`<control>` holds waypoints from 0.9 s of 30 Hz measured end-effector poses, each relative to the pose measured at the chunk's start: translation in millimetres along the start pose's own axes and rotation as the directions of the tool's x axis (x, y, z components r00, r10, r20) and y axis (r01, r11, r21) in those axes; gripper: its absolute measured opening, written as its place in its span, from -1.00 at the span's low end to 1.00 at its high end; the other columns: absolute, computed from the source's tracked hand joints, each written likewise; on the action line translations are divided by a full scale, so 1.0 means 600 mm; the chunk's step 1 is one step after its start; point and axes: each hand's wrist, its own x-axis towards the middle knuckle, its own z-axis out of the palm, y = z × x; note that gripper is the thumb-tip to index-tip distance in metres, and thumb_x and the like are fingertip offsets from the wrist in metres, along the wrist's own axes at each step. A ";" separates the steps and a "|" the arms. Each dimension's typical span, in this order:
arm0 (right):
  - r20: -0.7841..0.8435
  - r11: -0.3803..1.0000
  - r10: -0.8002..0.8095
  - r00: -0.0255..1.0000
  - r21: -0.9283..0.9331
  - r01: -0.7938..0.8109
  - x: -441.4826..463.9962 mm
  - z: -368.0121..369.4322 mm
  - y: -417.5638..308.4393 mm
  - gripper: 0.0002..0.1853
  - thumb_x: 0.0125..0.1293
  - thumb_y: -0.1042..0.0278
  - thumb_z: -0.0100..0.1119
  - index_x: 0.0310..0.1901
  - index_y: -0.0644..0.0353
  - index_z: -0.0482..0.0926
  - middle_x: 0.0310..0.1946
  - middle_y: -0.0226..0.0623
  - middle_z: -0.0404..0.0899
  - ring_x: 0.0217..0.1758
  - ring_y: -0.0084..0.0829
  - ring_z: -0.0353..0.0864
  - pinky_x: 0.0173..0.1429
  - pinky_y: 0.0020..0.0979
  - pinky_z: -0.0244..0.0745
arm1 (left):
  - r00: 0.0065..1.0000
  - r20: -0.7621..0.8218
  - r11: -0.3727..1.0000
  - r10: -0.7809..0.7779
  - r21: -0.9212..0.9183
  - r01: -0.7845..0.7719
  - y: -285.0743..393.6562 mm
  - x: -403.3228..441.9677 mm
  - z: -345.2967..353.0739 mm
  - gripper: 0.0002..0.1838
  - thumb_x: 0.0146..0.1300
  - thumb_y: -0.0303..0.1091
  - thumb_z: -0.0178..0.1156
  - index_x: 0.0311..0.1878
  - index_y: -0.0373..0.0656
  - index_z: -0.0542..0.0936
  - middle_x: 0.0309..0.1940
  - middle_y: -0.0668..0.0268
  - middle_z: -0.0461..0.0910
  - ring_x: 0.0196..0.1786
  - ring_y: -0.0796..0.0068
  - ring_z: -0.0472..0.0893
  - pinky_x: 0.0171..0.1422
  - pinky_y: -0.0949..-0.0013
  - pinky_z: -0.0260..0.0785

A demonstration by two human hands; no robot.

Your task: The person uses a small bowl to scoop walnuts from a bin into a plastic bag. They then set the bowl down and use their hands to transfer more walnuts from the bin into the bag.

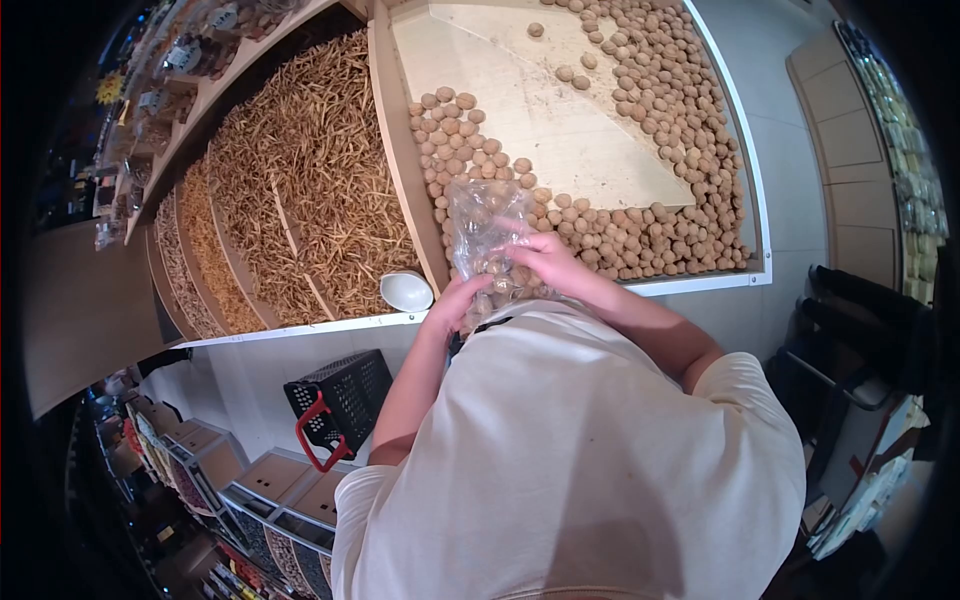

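A clear plastic bag (487, 205) with several walnuts in its lower part is in front of my body, at the near edge of the walnut bin. My left hand (462, 302) grips the bag's left side low down, thumb against the plastic. From the right, my right hand (545, 262) reaches across the bag with its fingers closed on the plastic. The upper part of the bag stands up crumpled, above both hands. Loose walnuts (455, 150) lie in the bin just beyond it.
More walnuts (690, 140) are heaped along the bin's right side. Left of a wooden divider (400, 170) lie dried brown strips (310, 150), with a white scoop (406, 291) at their front corner. A black basket (345, 395) with a red handle stands on the floor at left.
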 end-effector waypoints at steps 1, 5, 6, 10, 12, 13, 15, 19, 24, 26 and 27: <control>0.005 0.996 -0.050 0.999 -0.079 0.050 0.000 0.000 0.003 -0.78 0.40 0.44 0.08 -0.05 0.25 0.70 0.43 -0.10 0.23 0.35 -0.39 0.38 0.32 -0.39 0.35 | 1.000 0.004 1.000 0.012 0.014 -0.012 -0.002 0.002 -0.002 -0.40 0.29 -0.30 0.18 0.38 -0.20 0.30 0.21 0.23 0.46 0.24 0.41 0.45 0.31 0.31 0.31; -0.001 0.973 -0.140 0.990 -0.183 0.138 -0.001 0.002 0.009 -0.80 0.36 0.45 0.15 -0.07 0.23 0.71 0.42 -0.05 0.23 0.36 -0.34 0.36 0.29 -0.40 0.36 | 1.000 0.001 1.000 -0.012 0.015 0.012 -0.002 0.003 -0.002 -0.41 0.29 -0.31 0.17 0.38 -0.19 0.31 0.20 0.25 0.46 0.23 0.42 0.45 0.31 0.32 0.31; -0.001 0.973 -0.140 0.990 -0.183 0.138 -0.001 0.002 0.008 -0.80 0.36 0.45 0.15 -0.07 0.23 0.71 0.42 -0.05 0.23 0.36 -0.34 0.36 0.29 -0.40 0.36 | 1.000 0.001 1.000 -0.013 0.014 0.013 0.000 0.001 0.000 -0.41 0.29 -0.31 0.17 0.38 -0.19 0.31 0.20 0.25 0.46 0.23 0.42 0.45 0.31 0.32 0.31; -0.008 0.966 -0.151 0.989 -0.213 0.146 -0.006 0.004 0.005 -0.80 0.35 0.47 0.15 -0.07 0.25 0.70 0.41 -0.04 0.24 0.36 -0.32 0.36 0.28 -0.38 0.36 | 1.000 0.003 1.000 -0.022 -0.015 0.022 0.004 -0.001 0.004 -0.43 0.29 -0.32 0.18 0.35 -0.20 0.34 0.20 0.27 0.47 0.20 0.43 0.48 0.30 0.33 0.33; -0.005 0.960 -0.175 0.985 -0.223 0.169 -0.008 0.006 0.002 -0.81 0.34 0.48 0.16 -0.07 0.26 0.70 0.40 -0.03 0.25 0.36 -0.32 0.36 0.28 -0.36 0.36 | 1.000 0.010 1.000 -0.007 -0.017 0.007 0.000 0.002 0.000 -0.44 0.29 -0.33 0.18 0.34 -0.20 0.35 0.20 0.26 0.48 0.19 0.43 0.49 0.30 0.34 0.33; 0.016 0.955 -0.196 0.981 -0.226 0.194 -0.009 0.007 0.000 -0.80 0.34 0.48 0.16 -0.07 0.26 0.70 0.40 -0.03 0.26 0.36 -0.31 0.36 0.28 -0.35 0.36 | 1.000 0.024 1.000 0.017 -0.017 -0.016 -0.004 0.007 -0.005 -0.44 0.29 -0.34 0.18 0.34 -0.20 0.32 0.17 0.22 0.48 0.16 0.38 0.53 0.23 0.29 0.41; 0.037 0.949 -0.216 0.976 -0.227 0.219 -0.012 0.009 -0.010 -0.80 0.33 0.49 0.17 -0.07 0.27 0.69 0.39 -0.02 0.28 0.36 -0.31 0.36 0.28 -0.33 0.36 | 0.999 0.038 0.999 0.039 -0.016 -0.038 -0.008 0.010 -0.010 -0.43 0.29 -0.36 0.18 0.35 -0.19 0.29 0.14 0.18 0.49 0.12 0.33 0.57 0.16 0.25 0.49; 0.073 0.932 -0.236 0.969 -0.266 0.247 -0.015 0.021 -0.027 -0.81 0.29 0.51 0.20 -0.10 0.28 0.69 0.34 -0.03 0.35 0.29 -0.30 0.46 0.22 -0.34 0.43 | 0.999 0.029 0.999 0.032 -0.012 -0.031 -0.012 0.012 -0.014 -0.47 0.27 -0.35 0.20 0.31 -0.22 0.39 0.17 0.28 0.51 0.19 0.44 0.48 0.31 0.33 0.31; 0.137 0.901 -0.250 0.959 -0.329 0.282 -0.012 0.019 -0.019 -0.81 0.24 0.50 0.23 -0.11 0.27 0.70 0.27 -0.05 0.44 0.15 -0.28 0.60 0.12 -0.36 0.53 | 0.997 0.034 0.997 0.073 0.005 -0.073 -0.011 0.011 -0.014 -0.50 0.27 -0.35 0.21 0.27 -0.22 0.42 0.15 0.29 0.53 0.18 0.45 0.50 0.30 0.34 0.32; 0.168 0.851 -0.292 0.942 -0.404 0.336 -0.011 0.019 -0.017 -0.80 0.21 0.49 0.25 -0.12 0.26 0.70 0.25 -0.07 0.48 0.11 -0.27 0.63 0.10 -0.36 0.56 | 0.997 0.033 0.998 0.069 -0.009 -0.069 -0.010 0.009 -0.012 -0.52 0.28 -0.35 0.22 0.26 -0.22 0.44 0.13 0.30 0.54 0.17 0.46 0.51 0.27 0.35 0.34; 0.168 0.851 -0.292 0.941 -0.403 0.336 -0.011 0.019 -0.020 -0.80 0.21 0.49 0.25 -0.12 0.26 0.70 0.25 -0.07 0.48 0.11 -0.27 0.63 0.10 -0.36 0.56 | 0.997 0.033 0.998 0.069 -0.008 -0.068 -0.012 0.011 -0.013 -0.52 0.28 -0.35 0.22 0.26 -0.22 0.44 0.13 0.30 0.54 0.17 0.46 0.51 0.27 0.35 0.34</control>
